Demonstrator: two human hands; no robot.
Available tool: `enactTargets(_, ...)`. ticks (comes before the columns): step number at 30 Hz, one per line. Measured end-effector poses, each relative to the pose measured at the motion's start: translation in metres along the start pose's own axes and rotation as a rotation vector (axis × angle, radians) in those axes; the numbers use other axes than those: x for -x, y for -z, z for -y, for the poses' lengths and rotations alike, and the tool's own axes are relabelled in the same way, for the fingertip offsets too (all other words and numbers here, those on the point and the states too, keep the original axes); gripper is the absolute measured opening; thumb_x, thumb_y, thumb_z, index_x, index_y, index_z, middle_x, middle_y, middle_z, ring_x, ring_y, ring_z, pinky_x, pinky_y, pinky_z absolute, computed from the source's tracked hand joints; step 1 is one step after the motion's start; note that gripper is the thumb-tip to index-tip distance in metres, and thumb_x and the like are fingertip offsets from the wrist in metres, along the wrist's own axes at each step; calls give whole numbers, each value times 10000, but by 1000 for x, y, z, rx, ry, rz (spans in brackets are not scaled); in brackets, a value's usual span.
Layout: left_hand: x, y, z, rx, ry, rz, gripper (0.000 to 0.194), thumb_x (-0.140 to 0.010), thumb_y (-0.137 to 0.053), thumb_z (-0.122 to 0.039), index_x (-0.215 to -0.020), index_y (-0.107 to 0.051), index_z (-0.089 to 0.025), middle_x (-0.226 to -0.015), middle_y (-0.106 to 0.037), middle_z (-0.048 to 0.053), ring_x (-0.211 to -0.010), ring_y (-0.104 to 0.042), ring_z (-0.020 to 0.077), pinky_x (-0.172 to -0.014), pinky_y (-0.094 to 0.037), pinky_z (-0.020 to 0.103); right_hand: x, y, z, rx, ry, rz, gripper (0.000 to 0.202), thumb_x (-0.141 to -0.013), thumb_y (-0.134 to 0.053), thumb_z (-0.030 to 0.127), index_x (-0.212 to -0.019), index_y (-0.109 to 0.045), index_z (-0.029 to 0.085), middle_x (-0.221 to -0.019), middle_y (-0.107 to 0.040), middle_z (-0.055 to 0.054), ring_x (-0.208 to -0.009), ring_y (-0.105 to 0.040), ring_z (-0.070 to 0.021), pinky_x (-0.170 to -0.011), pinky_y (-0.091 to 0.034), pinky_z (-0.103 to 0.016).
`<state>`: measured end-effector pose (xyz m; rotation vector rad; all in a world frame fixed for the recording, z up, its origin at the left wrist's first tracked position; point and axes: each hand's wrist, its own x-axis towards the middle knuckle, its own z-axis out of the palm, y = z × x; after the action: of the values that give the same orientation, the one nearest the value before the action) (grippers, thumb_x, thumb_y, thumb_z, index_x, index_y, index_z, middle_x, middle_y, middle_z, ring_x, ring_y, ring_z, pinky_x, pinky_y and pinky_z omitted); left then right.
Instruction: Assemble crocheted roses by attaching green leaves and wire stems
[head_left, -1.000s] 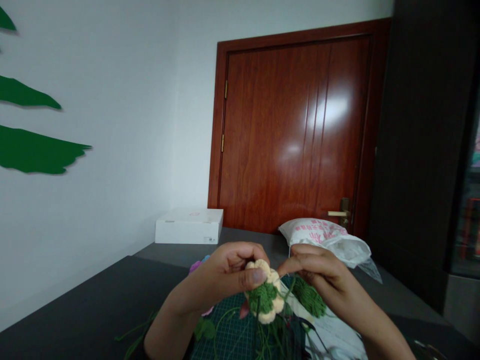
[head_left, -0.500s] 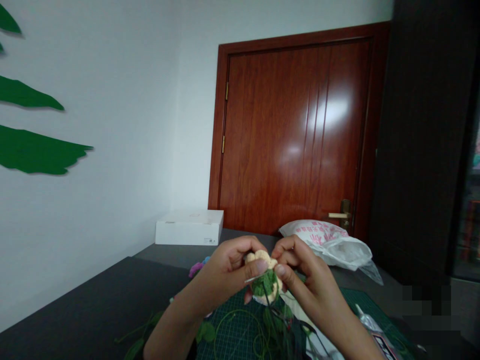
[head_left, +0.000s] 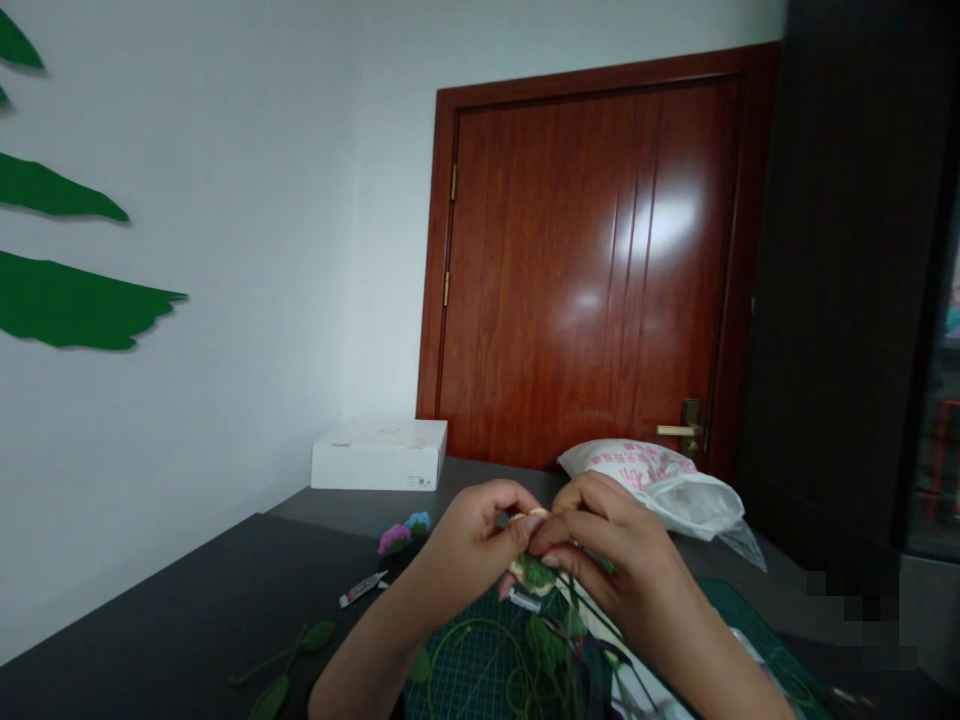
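Observation:
A cream flower with a green centre (head_left: 537, 573) hangs between my two hands, mostly covered by the fingers. My left hand (head_left: 491, 535) pinches its left and upper edge. Against its upper right side, my right hand (head_left: 600, 535) presses with bent fingers, its tips touching the left thumb. Dark thin stems run down from the flower toward the green cutting mat (head_left: 472, 670). Green leaves (head_left: 547, 645) and looped green yarn lie on the mat below. Just under the flower is a small white tube-like item (head_left: 524, 600).
Pink (head_left: 394, 540) and blue (head_left: 418, 522) flowers and a small tube (head_left: 362, 589) lie left. A leafy stem (head_left: 274, 695) is nearer. Behind stand a white box (head_left: 377, 467) and a plastic bag (head_left: 652, 475). A dark cabinet is at right.
My right hand has moved left over the flower and now covers more of it. My left forearm has shifted slightly right, uncovering the small tube and more of the blue flower.

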<state>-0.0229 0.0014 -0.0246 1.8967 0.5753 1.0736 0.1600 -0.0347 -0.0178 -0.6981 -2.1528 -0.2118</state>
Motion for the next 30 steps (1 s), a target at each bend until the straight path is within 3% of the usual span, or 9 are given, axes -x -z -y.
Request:
enactTargets(3, -1, -2, 4, -65, 0, -18, 233, -867, -608, -361, -778, -565, -149, -617, -488, -52, -406, -455, 52, -360, -313, 150, -2, -1, 5, -51, -18, 32, 162, -944, -542, 156, -818, -623, 219, -826, -584, -27, -811, -546, -192, -684, -410, -312)
enactTargets(6, -1, -3, 4, -110, -45, -27, 249, -872, -608, -342, -724, -532, -157, -650, -449, -52, -420, -445, 49, -361, -293, 155, -2, -2, 12, -260, -52, -114, 202, -969, -514, 220, -777, -578, 211, -791, -565, -18, -782, -540, -178, -676, -409, -295)
enactTargets(10, -1, -5, -1, -162, -80, -53, 246, -888, -600, -343, -736, -576, -151, -690, -462, -27, -489, -463, 68, -395, -346, 165, -1, -6, 11, -607, -208, -353, 314, -1000, -448, 392, -750, -507, 211, -687, -551, 5, -567, -484, -119, -521, -386, -234)
enactTargets(15, -2, -5, -1, -166, -82, -48, 275, -907, -571, -395, -812, -609, -139, -742, -486, -20, -467, -471, 60, -400, -362, 184, 1, -15, -1, -818, -391, -369, 313, -1012, -392, 468, -814, -441, 231, -460, -510, 79, -332, -337, -72, -353, -237, -183)
enactTargets(20, -3, -1, 0, -318, -183, -101, 249, -924, -554, -368, -820, -631, -155, -753, -531, 8, -601, -526, 114, -496, -401, 212, -2, -15, 7, -1031, -405, -458, 268, -1021, -367, 464, -852, -408, 261, -411, -413, 119, -307, -249, -75, -345, -204, -180)
enactTargets(25, -7, 2, 4, -544, -262, -193, 212, -952, -509, -289, -831, -640, -175, -835, -596, 45, -830, -559, 195, -719, -429, 300, -4, 2, 19, -1050, -348, -521, 244, -966, -496, 471, -833, -411, 286, -525, -374, 91, -419, -266, -106, -435, -312, -215)
enactTargets(30, -10, 2, 8, -626, -314, -239, 202, -963, -485, -265, -854, -630, -175, -887, -587, 56, -904, -541, 220, -785, -413, 329, 2, 16, 24, -1176, -328, -606, 248, -963, -524, 398, -775, -415, 280, -506, -213, 96, -424, -143, -119, -395, -248, -222)
